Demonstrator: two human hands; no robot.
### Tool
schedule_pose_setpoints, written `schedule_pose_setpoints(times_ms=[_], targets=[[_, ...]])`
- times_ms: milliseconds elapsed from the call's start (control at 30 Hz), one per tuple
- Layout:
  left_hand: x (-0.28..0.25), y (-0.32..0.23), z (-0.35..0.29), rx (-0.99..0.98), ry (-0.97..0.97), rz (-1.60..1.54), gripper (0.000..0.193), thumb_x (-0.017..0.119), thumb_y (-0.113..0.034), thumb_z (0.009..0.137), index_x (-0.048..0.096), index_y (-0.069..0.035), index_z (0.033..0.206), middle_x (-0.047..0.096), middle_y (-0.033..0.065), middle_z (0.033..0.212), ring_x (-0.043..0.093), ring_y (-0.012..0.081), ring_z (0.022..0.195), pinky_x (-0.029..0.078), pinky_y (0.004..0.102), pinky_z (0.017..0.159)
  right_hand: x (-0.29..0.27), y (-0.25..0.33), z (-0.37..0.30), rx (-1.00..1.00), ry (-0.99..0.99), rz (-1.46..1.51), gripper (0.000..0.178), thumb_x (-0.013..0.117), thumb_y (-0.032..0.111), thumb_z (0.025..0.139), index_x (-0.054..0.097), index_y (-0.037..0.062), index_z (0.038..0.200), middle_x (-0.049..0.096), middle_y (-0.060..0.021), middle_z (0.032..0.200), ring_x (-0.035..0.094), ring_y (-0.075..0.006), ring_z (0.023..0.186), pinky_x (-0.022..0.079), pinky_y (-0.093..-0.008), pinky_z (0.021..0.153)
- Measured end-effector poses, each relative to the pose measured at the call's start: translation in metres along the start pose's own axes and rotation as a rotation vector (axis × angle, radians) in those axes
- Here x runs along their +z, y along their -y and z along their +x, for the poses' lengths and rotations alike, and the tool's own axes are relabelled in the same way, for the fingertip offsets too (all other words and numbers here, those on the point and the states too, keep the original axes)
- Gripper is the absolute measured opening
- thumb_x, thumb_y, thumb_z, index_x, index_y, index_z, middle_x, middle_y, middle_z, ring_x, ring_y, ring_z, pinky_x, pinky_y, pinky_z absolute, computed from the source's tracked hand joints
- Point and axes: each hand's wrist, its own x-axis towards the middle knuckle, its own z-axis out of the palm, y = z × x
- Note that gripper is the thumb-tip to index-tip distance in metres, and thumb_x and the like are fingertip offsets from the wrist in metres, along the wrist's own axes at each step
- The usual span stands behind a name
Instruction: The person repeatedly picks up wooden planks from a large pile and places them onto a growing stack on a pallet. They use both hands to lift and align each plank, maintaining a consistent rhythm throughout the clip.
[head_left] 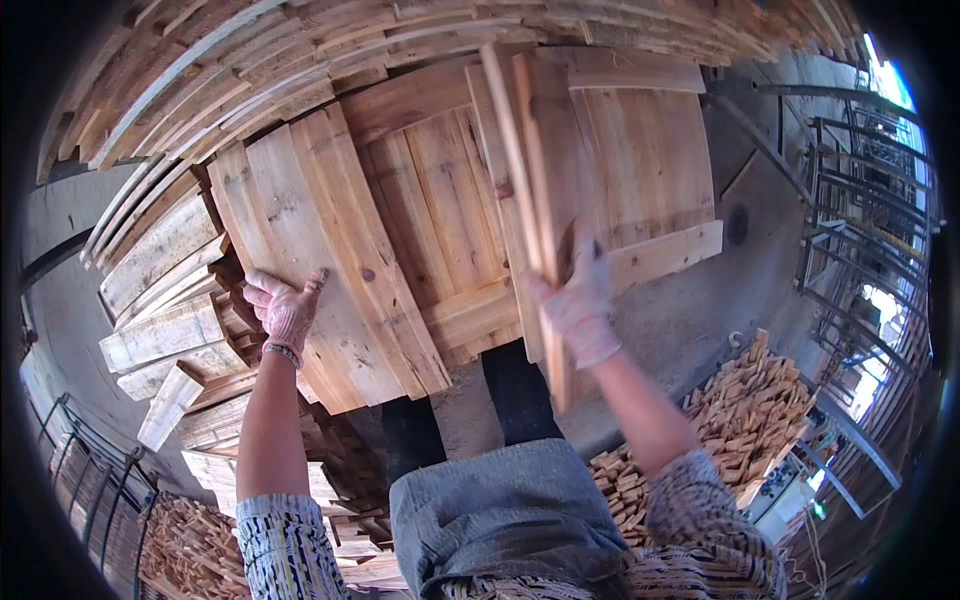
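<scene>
My right hand (pixel 585 300), in a pale pinkish glove, grips wooden boards (pixel 540 190) standing on edge; at least two show, side by side, and the hand is slightly blurred. They rise over a wooden panel (pixel 430 180) of planks with crosspieces. To the left, several flat boards (pixel 320 230) lie edge to edge, overlapping the panel's left side. On their left part rests my gloved left hand (pixel 285 310), thumb apart from its fingers, holding nothing. Right of the upright boards more planks (pixel 645 170) show, bordered by a crosspiece (pixel 665 255).
Long stacked timber (pixel 300 60) runs along the far side. At my left stands a pile of short boards (pixel 165 340). Heaps of small wood pieces (pixel 750 410) lie at the lower right and lower left (pixel 190 550). Metal racks (pixel 870 220) stand far right.
</scene>
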Motion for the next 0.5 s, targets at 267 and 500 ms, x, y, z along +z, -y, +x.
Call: schedule_pose_setpoints(times_ms=[267, 500], targets=[[-0.001, -0.01, -0.004, 0.023, -0.003, 0.014, 0.144, 0.075, -0.076, 0.07, -0.011, -0.002, 0.158, -0.001, 0.0342, 0.162, 0.014, 0.0496, 0.15, 0.021, 0.0539, 0.122, 0.13, 0.103, -0.028, -0.082, -0.074, -0.25, 0.091, 0.08, 0.021, 0.07, 0.035, 0.0154, 0.149, 0.048, -0.0254, 0.125, 0.054, -0.0448, 0.11, 0.047, -0.0573, 0.092], [-0.003, 0.001, -0.003, 0.037, -0.022, 0.04, 0.142, 0.075, -0.076, 0.071, -0.009, -0.001, 0.159, -0.003, 0.0349, 0.163, 0.01, 0.0474, 0.152, 0.019, 0.053, 0.123, 0.055, 0.037, -0.01, -0.208, -0.18, -0.211, 0.088, 0.08, 0.028, 0.071, 0.04, 0.0159, 0.148, 0.045, -0.0268, 0.135, 0.05, -0.0466, 0.121, 0.047, -0.0539, 0.099]])
